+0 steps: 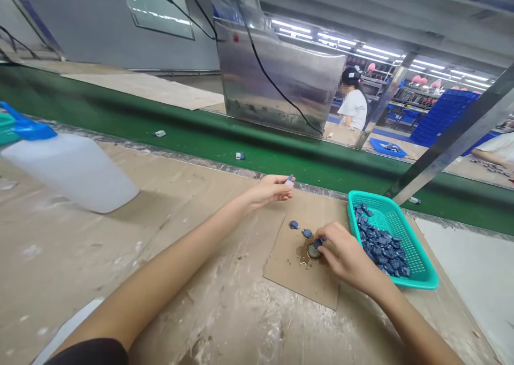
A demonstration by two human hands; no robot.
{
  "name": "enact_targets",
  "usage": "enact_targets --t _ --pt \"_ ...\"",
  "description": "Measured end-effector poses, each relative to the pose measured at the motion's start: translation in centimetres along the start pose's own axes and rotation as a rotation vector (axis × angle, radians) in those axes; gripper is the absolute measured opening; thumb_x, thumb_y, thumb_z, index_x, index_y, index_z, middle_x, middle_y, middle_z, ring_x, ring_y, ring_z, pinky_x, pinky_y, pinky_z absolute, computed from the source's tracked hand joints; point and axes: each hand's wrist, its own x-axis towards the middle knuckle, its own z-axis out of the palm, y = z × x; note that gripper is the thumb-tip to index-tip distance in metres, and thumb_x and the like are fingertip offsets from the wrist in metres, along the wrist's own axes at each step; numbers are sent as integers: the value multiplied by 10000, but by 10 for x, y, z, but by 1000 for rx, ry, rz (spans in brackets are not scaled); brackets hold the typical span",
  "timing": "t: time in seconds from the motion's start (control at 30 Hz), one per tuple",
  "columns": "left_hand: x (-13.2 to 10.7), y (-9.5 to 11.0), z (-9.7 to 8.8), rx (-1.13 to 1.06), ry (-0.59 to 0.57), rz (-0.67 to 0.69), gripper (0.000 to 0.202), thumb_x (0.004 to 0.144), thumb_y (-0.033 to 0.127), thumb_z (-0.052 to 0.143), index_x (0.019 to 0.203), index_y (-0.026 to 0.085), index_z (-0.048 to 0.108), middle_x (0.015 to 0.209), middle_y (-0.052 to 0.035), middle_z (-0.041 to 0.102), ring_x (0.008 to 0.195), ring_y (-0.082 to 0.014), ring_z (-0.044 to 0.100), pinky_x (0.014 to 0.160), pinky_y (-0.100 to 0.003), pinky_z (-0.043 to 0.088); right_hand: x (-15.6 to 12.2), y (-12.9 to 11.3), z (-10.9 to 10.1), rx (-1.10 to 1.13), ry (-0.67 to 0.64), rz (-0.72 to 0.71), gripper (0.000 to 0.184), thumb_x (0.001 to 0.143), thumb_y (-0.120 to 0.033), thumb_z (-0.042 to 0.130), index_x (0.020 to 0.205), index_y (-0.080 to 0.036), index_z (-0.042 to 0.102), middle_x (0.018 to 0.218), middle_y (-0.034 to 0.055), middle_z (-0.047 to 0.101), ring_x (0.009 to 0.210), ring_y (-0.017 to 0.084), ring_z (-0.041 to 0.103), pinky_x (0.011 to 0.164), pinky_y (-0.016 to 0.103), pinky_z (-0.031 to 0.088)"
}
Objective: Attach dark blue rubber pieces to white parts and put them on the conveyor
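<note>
Right hand (344, 255) pinches blue piece (318, 242) (teal plastic basket (417, 258) just beside).

White plastic bottle (68, 175), blue cap, left; green conveyor belt (257, 153) beyond; co-worker (354, 105) past steel panel (279, 81); blue crates (444, 118) right.

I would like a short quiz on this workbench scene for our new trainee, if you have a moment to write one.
1. What does the teal plastic basket hold?
2. True or false: the basket sits on the green conveyor belt.
3. Which hand is over the cardboard sheet, left or right?

Key:
1. Small dark blue parts.
2. False: it sits on the bench.
3. The right hand.
</note>
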Motion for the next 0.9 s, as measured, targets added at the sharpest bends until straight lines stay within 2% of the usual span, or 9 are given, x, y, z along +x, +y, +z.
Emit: enact_targets --t 0.1,0.27,0.37,0.6,0.67,0.77,0.83,0.9 --pt "-3 -3 6 215 -89 50 310 674 189 639 970 104 605 737 -12 602 641 -90 558 660 -237 437 -1 3 3 -38 -34 1 260 777 13 395 926 -191 458 875 70 536 836 233 475 711 360 425" --pt "-3 -8 13 427 -88 281 316 604 208 669 906 124 629 893 -47 625 807 -133 548 755 -266 442 -2 7 7 -39 -75 11 294 732 46 396 891 -199 427 869 58 525 817 223 474 698 339 422" --pt "-4 -10 16 472 -102 322 270 616 227 658 863 124 626 858 -46 624 783 -132 545 730 -263 453 -2 7 10 -56 -90 18 310 705 51 395 881 -203 420 864 52 523 808 218 477 693 332 422" --pt "-10 -12 27 504 -93 364 339 574 227 687 884 123 598 736 -14 590 687 -116 541 668 -258 463 -1 4 6 -36 -79 22 321 690 38 403 890 -210 445 862 47 539 820 217 489 691 325 422" --pt "-14 -11 32 536 -88 395 319 570 220 689 860 127 592 736 -7 586 688 -115 541 657 -251 458 -1 3 0 -4 -9 36 273 730 -1 427 899 -211 470 865 45 554 825 214 500 702 328 423" --pt "-24 -7 40 645 -59 479 281 573 203 691 827 139 587 751 -2 590 696 -117 539 644 -242 448 0 3 -11 112 184 111 137 786 -117 504 881 -216 500 864 41 580 818 212 530 717 343 434" --pt "-32 -5 46 740 -48 555 249 598 204 678 821 150 584 772 -2 594 698 -117 536 639 -239 443 0 5 -16 294 324 163 112 782 -188 566 848 -224 484 872 42 600 831 213 558 728 353 455" --pt "-38 -6 51 812 -53 630 218 637 226 660 827 157 576 796 -6 594 705 -118 536 639 -236 438 2 7 -19 504 432 197 180 752 -237 627 809 -231 456 866 37 623 839 211 586 739 355 479"
